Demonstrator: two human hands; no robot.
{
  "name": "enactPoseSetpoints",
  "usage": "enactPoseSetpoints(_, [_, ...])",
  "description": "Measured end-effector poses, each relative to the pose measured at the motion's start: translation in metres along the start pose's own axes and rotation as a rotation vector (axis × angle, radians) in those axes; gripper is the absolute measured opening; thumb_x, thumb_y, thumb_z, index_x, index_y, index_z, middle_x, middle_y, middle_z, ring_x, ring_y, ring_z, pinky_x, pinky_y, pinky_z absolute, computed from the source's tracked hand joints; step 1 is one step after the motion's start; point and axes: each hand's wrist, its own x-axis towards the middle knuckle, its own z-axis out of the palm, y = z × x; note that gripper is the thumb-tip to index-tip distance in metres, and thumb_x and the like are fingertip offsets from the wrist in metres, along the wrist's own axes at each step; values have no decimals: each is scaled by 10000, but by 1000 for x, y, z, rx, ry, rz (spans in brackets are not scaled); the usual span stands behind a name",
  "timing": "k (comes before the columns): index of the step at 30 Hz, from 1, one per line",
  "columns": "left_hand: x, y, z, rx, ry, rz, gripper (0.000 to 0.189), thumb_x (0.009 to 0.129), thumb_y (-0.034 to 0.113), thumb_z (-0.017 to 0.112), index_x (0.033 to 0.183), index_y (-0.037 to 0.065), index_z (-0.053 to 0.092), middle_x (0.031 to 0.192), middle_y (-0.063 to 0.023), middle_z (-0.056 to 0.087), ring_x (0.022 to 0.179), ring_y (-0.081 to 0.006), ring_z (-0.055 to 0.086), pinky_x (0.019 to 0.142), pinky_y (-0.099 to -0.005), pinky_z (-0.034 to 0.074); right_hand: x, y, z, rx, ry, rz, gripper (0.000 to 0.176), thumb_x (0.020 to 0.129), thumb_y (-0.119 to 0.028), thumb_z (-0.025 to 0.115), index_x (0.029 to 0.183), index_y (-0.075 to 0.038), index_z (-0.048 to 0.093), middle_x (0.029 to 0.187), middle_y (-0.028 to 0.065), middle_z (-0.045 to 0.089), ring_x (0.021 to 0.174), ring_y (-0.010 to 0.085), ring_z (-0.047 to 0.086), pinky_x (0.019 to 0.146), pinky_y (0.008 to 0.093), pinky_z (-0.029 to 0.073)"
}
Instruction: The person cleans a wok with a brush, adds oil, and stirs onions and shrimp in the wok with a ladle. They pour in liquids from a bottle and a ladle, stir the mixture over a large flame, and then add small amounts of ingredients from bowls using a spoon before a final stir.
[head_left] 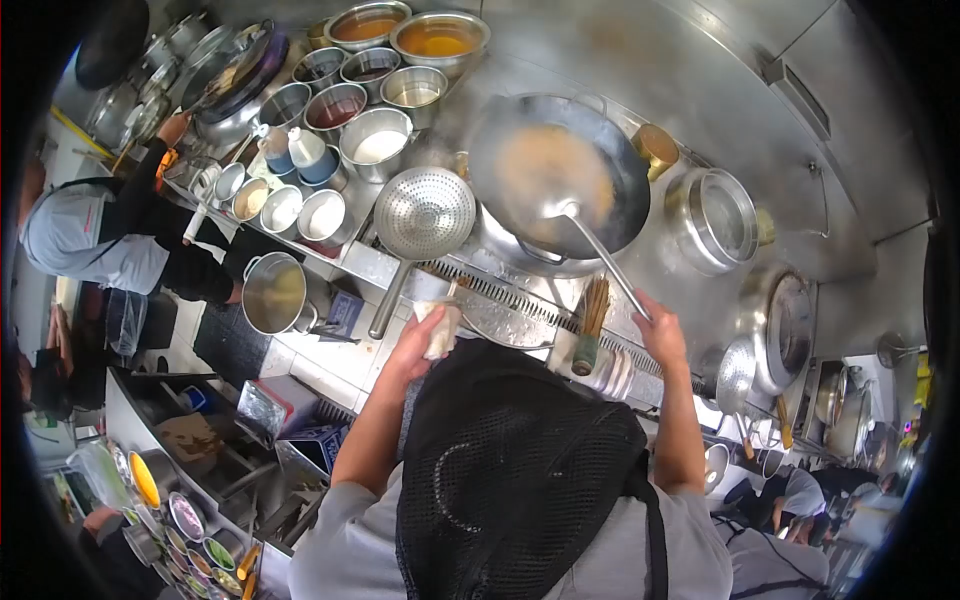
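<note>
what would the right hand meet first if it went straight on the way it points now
Probably the wok, at its near right rim; depth is unclear, so the right hand might pass above.

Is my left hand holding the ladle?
No, your left hand grips a white cloth, while your right hand holds the ladle in the wok.

Brushed metal, smooth: worktop (690,235). Dark metal: wok (625,170). Glossy perforated metal: strainer (424,213). Soft, matt cloth: rag (440,330).

Bright fisheye view, steam haze, metal glare, black curved edges.
</note>
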Motion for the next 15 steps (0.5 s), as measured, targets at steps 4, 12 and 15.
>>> enactPoseSetpoints(4, [16, 3, 10, 124, -63, -27, 415, 956, 361, 610, 1246, 89, 491, 935, -40, 621, 692, -135, 610, 455, -279, 474, -29, -23, -54, -152, -4, 114, 429, 848, -142, 670, 1272, -172, 622, 1141, 199, 653, 1045, 390, 621, 883, 439, 509])
enactPoseSetpoints(12, [37, -15, 6, 156, -44, -36, 455, 931, 349, 652, 1248, 69, 483, 977, -55, 617, 734, -153, 623, 483, -303, 509, -64, -105, -165, -282, -13, 201, 413, 823, -85, 685, 1234, -85, 638, 1112, 191, 676, 994, 346, 664, 856, 389, 510])
enactPoseSetpoints(15, [36, -16, 5, 161, -44, -30, 463, 927, 344, 660, 1248, 63, 481, 979, -57, 618, 736, -157, 625, 484, -305, 511, -63, -103, -159, -375, -82, 311, 401, 827, -80, 627, 1225, -124, 642, 1163, 189, 652, 1057, 372, 628, 871, 417, 509])
